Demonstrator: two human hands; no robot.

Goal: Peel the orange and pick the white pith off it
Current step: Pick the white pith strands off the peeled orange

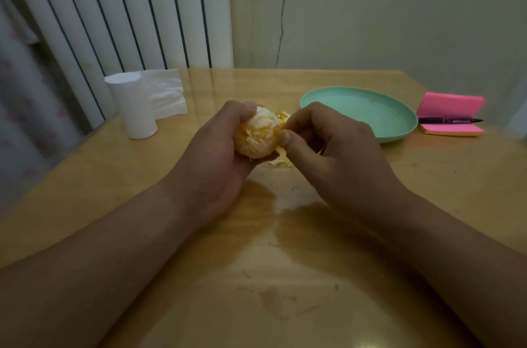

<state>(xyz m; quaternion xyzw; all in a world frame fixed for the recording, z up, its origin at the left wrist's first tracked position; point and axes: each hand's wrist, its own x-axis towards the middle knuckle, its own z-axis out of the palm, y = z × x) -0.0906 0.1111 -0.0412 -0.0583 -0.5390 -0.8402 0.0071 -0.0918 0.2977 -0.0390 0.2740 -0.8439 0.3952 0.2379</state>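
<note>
Your left hand point(216, 148) cups the orange point(256, 133) from the left and from below, with the fingers curled around it. The orange is round and fully peeled, and its soft surface is covered with rough white pith point(258, 123). Your right hand point(328, 153) is closed, with the thumb and forefinger pressed together on the pith at the orange's right side.

Small curled peel scraps point(282, 114) lie just behind the grip, and more lie under it. All of this is over a glossy wooden table point(285, 262). To the right of the grip, near it, is a shallow round plate point(370, 116), mint green and matte. Further right is a pink sticky-note pad point(450, 105) with a dark pen point(450, 120) lying across it. To the left of the grip stands a white paper roll point(132, 108), with a loose creased sheet point(165, 94) behind it.
</note>
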